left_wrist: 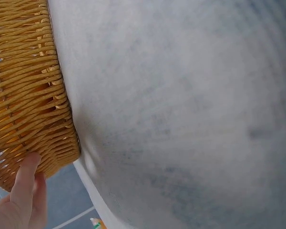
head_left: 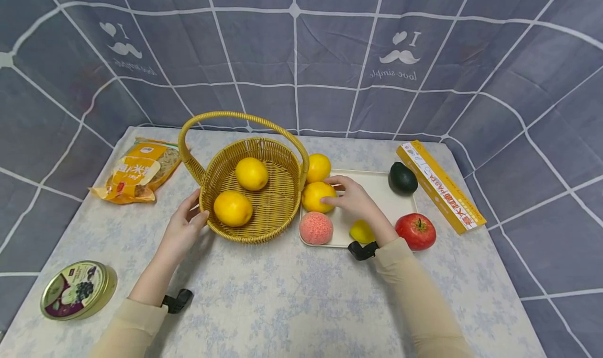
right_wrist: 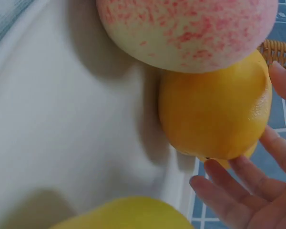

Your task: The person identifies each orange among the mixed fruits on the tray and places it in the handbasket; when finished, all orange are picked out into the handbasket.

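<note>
Right hand (head_left: 353, 197) spanning a yellow fruit (head_left: 313, 197)

Even fingertip contact, clear of the pink fruit (head_left: 316, 228), should steady the hold; the left hand (head_left: 185, 227) touches the basket (head_left: 256, 239), fingers near-straight; the yellow fruit lies at the left edge of the tray (head_left: 374, 185), between right thumb and fingers; whether they clasp it, I cannot tell.

We see a table (head_left: 282, 300) covered in pale fabric with a faded blue-grey floral print. On it stands a round, golden wicker basket (head_left: 278, 203). Just to the basket's right we find a shallow cream tray (head_left: 380, 188), and well to its right a slanted, orange-and-white pasta box (head_left: 440, 187). Left of the basket lies an orange noodle packet (head_left: 138, 172); farther left and nearer us sits a round gold tin (head_left: 77, 291).
</note>
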A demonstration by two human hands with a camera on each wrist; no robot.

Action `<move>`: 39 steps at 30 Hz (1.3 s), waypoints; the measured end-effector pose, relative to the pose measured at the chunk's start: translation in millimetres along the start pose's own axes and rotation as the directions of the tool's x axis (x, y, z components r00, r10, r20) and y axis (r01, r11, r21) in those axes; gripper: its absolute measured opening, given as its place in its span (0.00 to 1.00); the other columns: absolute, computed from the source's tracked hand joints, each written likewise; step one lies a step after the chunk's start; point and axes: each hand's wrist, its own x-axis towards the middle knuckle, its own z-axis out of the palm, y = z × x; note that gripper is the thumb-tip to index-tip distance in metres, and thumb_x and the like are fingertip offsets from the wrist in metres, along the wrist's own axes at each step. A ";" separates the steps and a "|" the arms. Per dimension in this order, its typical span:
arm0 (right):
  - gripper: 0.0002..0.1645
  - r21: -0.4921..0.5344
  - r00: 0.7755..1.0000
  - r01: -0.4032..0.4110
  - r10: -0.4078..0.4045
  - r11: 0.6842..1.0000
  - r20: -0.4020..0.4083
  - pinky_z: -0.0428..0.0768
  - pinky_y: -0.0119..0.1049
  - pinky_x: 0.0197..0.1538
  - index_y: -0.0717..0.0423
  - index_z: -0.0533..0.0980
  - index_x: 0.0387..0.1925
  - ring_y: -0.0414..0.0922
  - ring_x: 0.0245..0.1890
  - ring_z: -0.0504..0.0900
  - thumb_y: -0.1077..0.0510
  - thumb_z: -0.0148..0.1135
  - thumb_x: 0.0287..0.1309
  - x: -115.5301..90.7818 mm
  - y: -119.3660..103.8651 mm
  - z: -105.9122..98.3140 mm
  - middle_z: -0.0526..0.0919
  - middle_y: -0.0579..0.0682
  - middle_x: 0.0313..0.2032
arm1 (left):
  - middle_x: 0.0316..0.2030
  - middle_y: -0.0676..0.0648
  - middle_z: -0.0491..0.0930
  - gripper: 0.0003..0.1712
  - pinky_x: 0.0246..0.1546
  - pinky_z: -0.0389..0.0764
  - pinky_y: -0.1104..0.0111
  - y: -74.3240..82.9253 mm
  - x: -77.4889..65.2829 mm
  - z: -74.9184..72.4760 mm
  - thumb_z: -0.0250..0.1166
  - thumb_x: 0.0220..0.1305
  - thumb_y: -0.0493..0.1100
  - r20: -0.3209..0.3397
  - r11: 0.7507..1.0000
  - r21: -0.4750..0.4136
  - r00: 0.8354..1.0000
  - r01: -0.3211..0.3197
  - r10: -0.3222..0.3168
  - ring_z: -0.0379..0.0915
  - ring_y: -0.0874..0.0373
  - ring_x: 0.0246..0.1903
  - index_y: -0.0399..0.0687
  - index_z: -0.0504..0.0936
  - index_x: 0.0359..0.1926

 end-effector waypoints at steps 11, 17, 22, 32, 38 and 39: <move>0.43 0.009 0.996 -0.074 0.073 0.997 0.047 0.65 0.54 0.71 0.57 0.64 0.69 0.59 0.68 0.67 0.51 0.70 0.56 4.7 0.3 4.6 0.66 0.57 0.70 | 0.77 0.36 0.45 0.39 0.46 0.73 0.88 1.5 0.2 0.2 0.47 0.77 0.41 0.003 1.000 -0.007 1.000 0.002 -0.002 0.49 0.38 0.74 0.50 0.37 0.79; 0.43 0.019 0.994 -0.082 0.080 0.996 0.075 0.65 0.54 0.71 0.55 0.62 0.69 0.58 0.68 0.66 0.49 0.70 0.56 7.7 2.6 5.1 0.66 0.56 0.69 | 0.77 0.37 0.44 0.39 0.48 0.74 0.87 1.6 0.4 0.4 0.47 0.77 0.42 0.002 1.000 -0.002 1.000 0.019 -0.019 0.48 0.39 0.74 0.52 0.37 0.79; 0.44 0.010 0.994 -0.067 0.066 0.998 0.086 0.66 0.54 0.70 0.54 0.63 0.68 0.57 0.67 0.67 0.49 0.72 0.53 8.9 2.5 4.5 0.67 0.55 0.68 | 0.77 0.38 0.44 0.39 0.47 0.73 0.88 1.3 0.7 0.1 0.47 0.77 0.42 0.003 1.000 -0.007 1.000 0.019 -0.019 0.48 0.39 0.74 0.52 0.37 0.79; 0.44 -0.050 0.992 -0.099 0.103 0.994 0.067 0.67 0.54 0.68 0.53 0.65 0.63 0.57 0.63 0.70 0.47 0.74 0.47 11.9 1.5 5.2 0.70 0.59 0.65 | 0.77 0.37 0.44 0.39 0.46 0.72 0.89 1.4 0.1 -0.2 0.47 0.77 0.42 0.001 1.000 -0.009 1.000 0.009 -0.009 0.48 0.39 0.74 0.51 0.37 0.79; 0.46 -0.058 0.991 -0.113 0.117 0.992 0.060 0.68 0.52 0.68 0.53 0.65 0.64 0.55 0.62 0.71 0.45 0.75 0.46 10.8 2.7 2.4 0.71 0.57 0.64 | 0.77 0.38 0.44 0.39 0.48 0.73 0.87 0.1 1.1 -0.3 0.48 0.77 0.42 -0.002 1.000 0.003 1.000 0.016 -0.016 0.49 0.40 0.74 0.53 0.37 0.79; 0.47 -0.055 0.992 -0.110 0.113 0.992 0.058 0.68 0.52 0.68 0.53 0.65 0.65 0.55 0.62 0.71 0.45 0.75 0.46 9.9 2.8 1.2 0.71 0.57 0.65 | 0.77 0.38 0.44 0.39 0.48 0.73 0.87 0.1 1.2 -0.3 0.48 0.77 0.42 -0.001 1.000 0.001 1.000 0.015 -0.015 0.49 0.40 0.74 0.53 0.37 0.79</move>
